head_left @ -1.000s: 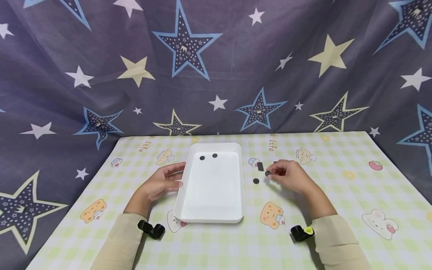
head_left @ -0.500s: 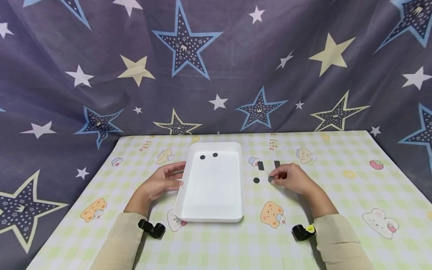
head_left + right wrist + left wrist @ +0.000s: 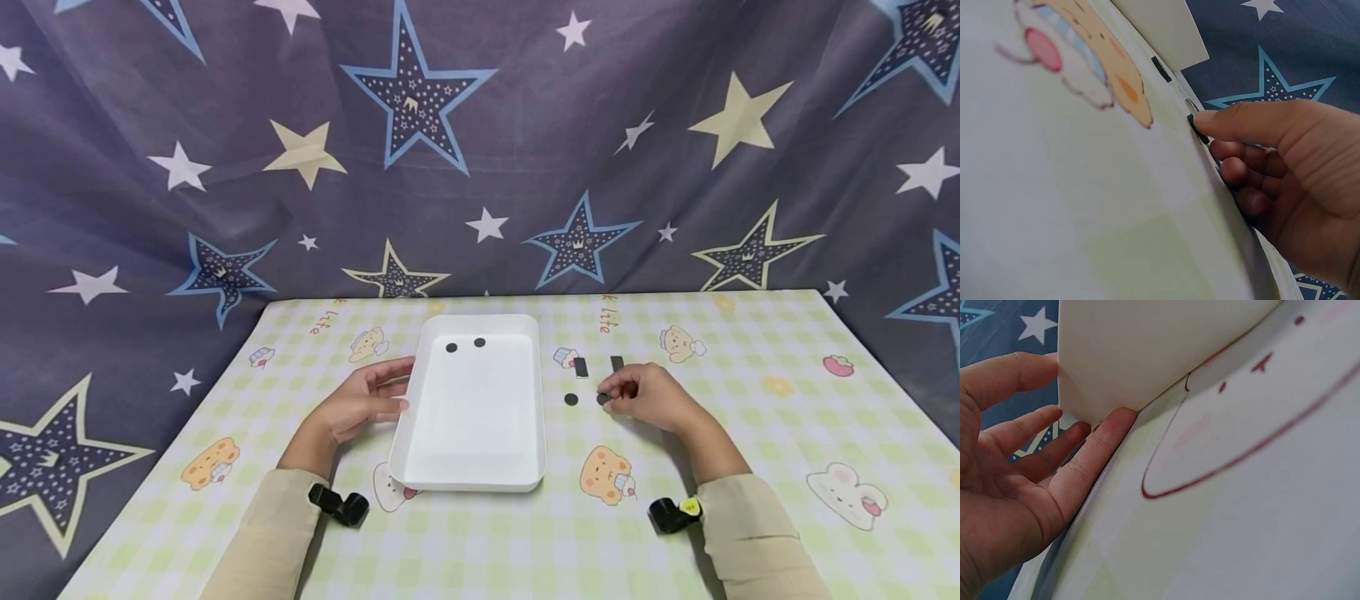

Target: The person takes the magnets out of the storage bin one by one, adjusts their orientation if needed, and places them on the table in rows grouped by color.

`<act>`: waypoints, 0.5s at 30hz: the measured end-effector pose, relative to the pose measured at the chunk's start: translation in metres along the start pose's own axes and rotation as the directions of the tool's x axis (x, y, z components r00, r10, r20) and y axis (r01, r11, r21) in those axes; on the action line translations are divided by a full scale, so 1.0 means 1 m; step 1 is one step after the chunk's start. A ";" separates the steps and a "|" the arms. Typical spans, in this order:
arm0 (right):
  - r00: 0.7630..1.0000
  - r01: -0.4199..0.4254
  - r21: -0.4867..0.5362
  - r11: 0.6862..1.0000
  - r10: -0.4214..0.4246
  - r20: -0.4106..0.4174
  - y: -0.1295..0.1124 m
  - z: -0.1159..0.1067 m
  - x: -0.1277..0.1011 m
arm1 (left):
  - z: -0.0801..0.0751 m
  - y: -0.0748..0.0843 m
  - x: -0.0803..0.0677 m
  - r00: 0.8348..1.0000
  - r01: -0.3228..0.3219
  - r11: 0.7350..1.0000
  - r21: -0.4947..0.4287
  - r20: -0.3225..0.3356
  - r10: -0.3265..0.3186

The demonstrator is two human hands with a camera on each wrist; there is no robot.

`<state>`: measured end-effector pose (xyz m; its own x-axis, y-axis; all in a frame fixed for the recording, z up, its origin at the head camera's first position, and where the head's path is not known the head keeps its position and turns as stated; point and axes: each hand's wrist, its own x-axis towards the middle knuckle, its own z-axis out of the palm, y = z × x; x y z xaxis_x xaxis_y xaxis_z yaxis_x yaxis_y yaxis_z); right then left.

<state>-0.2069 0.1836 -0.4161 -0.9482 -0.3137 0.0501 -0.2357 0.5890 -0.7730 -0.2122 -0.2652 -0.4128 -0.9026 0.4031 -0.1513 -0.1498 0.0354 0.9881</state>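
My left hand (image 3: 365, 402) rests against the left wall of a white rectangular tray (image 3: 467, 483). Its fingers are fairly straight, with several fingertips on the outer wall in the left wrist view. Two black discs, one of them the left disc (image 3: 452, 347), lie inside near the tray's far end. Right of the tray, my right hand (image 3: 651, 402) pinches another black disc (image 3: 603, 399) between thumb and fingers at the tabletop. In the right wrist view the thumb tip overlaps this disc (image 3: 1197, 129). A further black disc (image 3: 572, 399) lies just to its left.
Beyond the loose discs lie two dark rectangular pieces, the left piece (image 3: 581, 367) and the right piece (image 3: 617, 363), the latter close to the right hand's fingers. A checked, cartoon-printed cloth (image 3: 480, 550) covers the table. A star-patterned curtain (image 3: 510, 150) hangs behind.
My right hand has moved slightly toward me and right with its disc, now about level with the loose disc. The right rectangular piece has come into fuller view. My left hand stays put.
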 end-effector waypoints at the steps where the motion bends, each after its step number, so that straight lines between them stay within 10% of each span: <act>1: 1.000 -0.002 0.004 1.000 0.002 -0.004 0.000 0.000 0.000 | 0.000 0.000 0.000 1.000 -0.001 1.000 -0.001 -0.002 0.001; 15: 0.996 0.057 0.070 0.996 -0.052 -0.079 0.000 -0.001 0.000 | 0.001 0.001 -0.001 1.000 -0.002 1.000 0.005 -0.003 0.002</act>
<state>-0.2071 0.1844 -0.4155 -0.9486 -0.2838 0.1399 -0.2742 0.5164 -0.8112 -0.2114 -0.2647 -0.4115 -0.9042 0.3999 -0.1497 -0.1462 0.0394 0.9885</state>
